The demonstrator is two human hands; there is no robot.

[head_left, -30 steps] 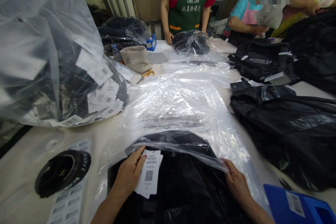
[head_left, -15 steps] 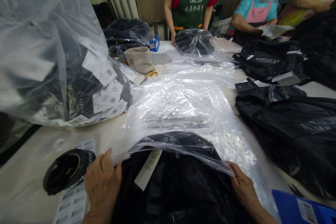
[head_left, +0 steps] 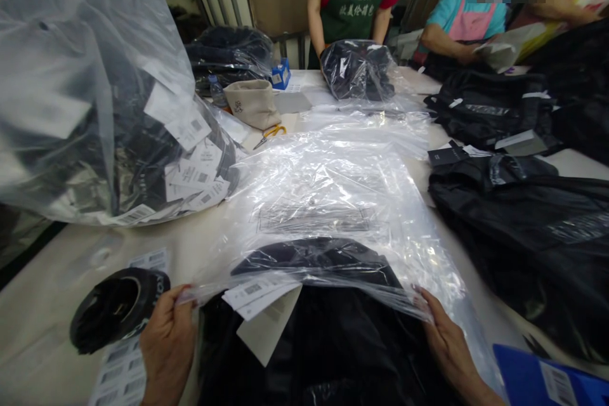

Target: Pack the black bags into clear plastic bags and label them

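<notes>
A black bag [head_left: 323,342] lies in front of me, its far end inside a clear plastic bag [head_left: 328,184]. My left hand [head_left: 169,336] pinches the left corner of the plastic bag's mouth. On the opposite side, my right hand [head_left: 445,330] grips the right edge of that mouth between thumb and fingers. The plastic is stretched across the black bag between both hands. White paper tags [head_left: 261,295] stick out at the opening, over the black fabric. The near part of the black bag runs out of view at the bottom.
A black rolled strap [head_left: 118,307] and label sheets [head_left: 121,368] lie at left, below a large plastic sack [head_left: 118,158]. Yellow scissors [head_left: 271,133] and a beige pouch [head_left: 252,104] sit farther back. Black bags [head_left: 523,222] fill the right. Co-workers stand across the table.
My left hand has shifted left and slightly down, pulling the plastic mouth wider. More white tags now show at the opening. Across the table, a co-worker's wrapped bag has been raised more upright.
</notes>
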